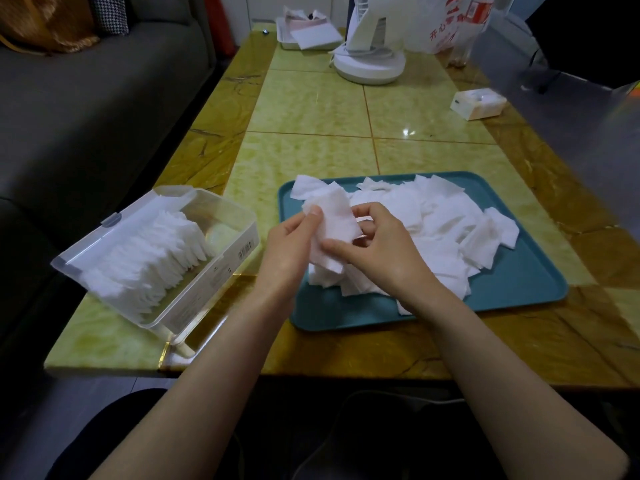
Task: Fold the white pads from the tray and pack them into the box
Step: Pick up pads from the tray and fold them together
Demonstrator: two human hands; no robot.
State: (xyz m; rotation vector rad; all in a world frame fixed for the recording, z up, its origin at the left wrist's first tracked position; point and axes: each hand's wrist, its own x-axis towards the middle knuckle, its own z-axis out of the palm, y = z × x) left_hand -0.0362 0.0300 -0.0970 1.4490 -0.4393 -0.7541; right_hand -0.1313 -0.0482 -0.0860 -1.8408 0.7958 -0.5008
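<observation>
I hold one white pad (334, 216) just above the near left part of the teal tray (519, 282), and both my hands are clamped on it. My left hand (294, 233) pins its left edge under the thumb. My right hand (374, 244) pinches its right side between thumb and curled fingers.

The other pads lie in one loose heap (443, 230) on the tray, overlapping too much for me to count. Left of the tray stands one clear plastic box (221, 268) with its lid open. A row of folded pads (152, 251) stands on edge inside it, and the end nearest the tray is unfilled. The box wall facing the tray carries a barcode sticker (247, 250), its print too small to read.

Beyond the tray, at the far end of the bench (311, 109), I see one white fan base (369, 67). There is also one white plastic bag (450, 26) printed in red Chinese characters, of which I can read 开心. One small white box (478, 103) sits beyond the tray to the right.
</observation>
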